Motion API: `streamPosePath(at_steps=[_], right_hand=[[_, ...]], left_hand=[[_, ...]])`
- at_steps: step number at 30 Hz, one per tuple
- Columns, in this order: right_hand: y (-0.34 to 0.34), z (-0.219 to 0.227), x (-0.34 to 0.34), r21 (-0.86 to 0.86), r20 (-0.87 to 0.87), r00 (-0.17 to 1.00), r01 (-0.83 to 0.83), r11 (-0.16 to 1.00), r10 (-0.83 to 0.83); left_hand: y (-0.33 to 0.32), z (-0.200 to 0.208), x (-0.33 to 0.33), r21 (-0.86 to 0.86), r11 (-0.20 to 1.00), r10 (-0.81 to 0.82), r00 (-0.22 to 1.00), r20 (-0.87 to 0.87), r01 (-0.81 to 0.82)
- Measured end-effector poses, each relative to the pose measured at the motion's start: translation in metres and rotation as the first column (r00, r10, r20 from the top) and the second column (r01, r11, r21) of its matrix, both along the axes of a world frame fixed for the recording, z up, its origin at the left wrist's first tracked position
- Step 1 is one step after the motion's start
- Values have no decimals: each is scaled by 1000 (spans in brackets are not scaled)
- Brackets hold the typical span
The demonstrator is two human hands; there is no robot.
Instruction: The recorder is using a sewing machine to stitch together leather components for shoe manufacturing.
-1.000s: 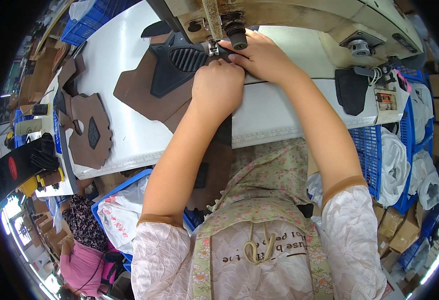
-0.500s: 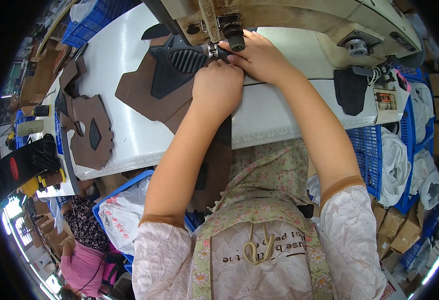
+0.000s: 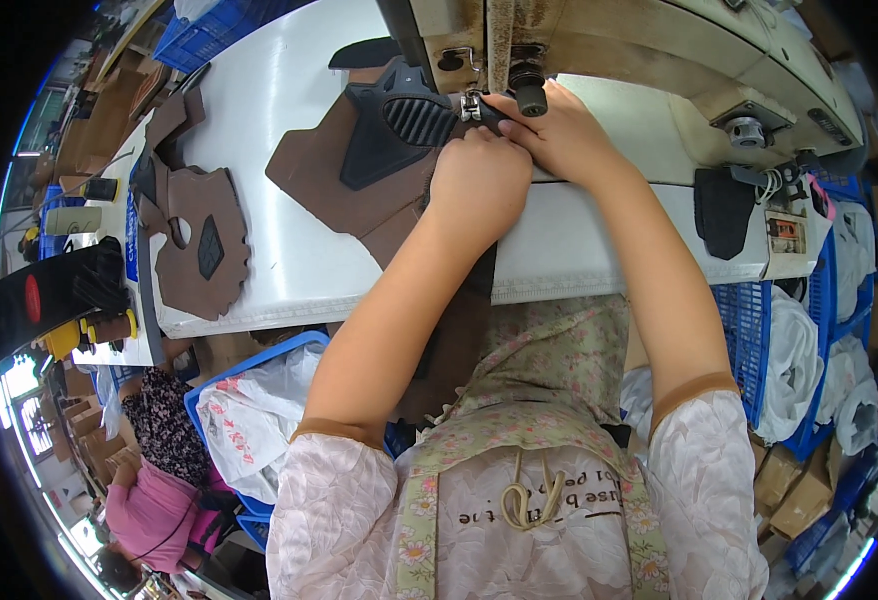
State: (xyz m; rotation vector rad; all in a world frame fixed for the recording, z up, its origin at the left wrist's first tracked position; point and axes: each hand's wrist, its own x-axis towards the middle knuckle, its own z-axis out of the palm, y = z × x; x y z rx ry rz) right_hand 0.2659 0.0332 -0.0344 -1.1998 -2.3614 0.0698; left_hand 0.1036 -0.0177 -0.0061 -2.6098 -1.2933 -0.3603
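A brown leather-like piece (image 3: 311, 165) with a black ribbed patch (image 3: 364, 150) lies under the presser foot (image 3: 471, 106) of a sewing machine (image 3: 649, 60). My left hand (image 3: 481, 185) is closed on the piece's near edge, its curled fingers just in front of the foot. Close to the right side of the foot, my right hand (image 3: 559, 135) holds the same piece, with its thumb next to the left fingers. The machine head partly hides the right fingertips. Part of the brown material hangs over the table's front edge below my left wrist.
More brown cut pieces (image 3: 199, 240) lie on the white table (image 3: 289, 285) at the left. A black pad (image 3: 721, 212) rests at the right. Blue crates (image 3: 744, 325) holding white bags stand beside the table. At lower left is a person in pink (image 3: 154, 510).
The whole view has shifted, so table, machine and hands appear farther right and slightly lower. Both hands keep their hold beside the presser foot; the piece has barely moved relative to it.
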Motion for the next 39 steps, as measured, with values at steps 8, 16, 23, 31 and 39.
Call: streamPosePath(at_steps=[8,16,23,31,39], right_hand=[[0,1,-1,-46,12,1000,15,999,-14],[-2,3,-2,-70,-38,999,30,997,-33],[-1,2,-1,-52,-34,999,41,998,-43],[-3,7,-6,-107,-70,997,32,994,-40],[-3,4,0,-105,-7,999,51,993,-52]], left_hand=[[0,-1,1,26,1000,4,1000,11,-5],[-1,1,1,18,1000,7,1000,22,-7],[-2,1,4,3,1000,28,1000,-1,-28],[-35,13,-23,-109,989,-44,905,422,99],[-192,-13,-172,-609,760,650,284,705,-226]])
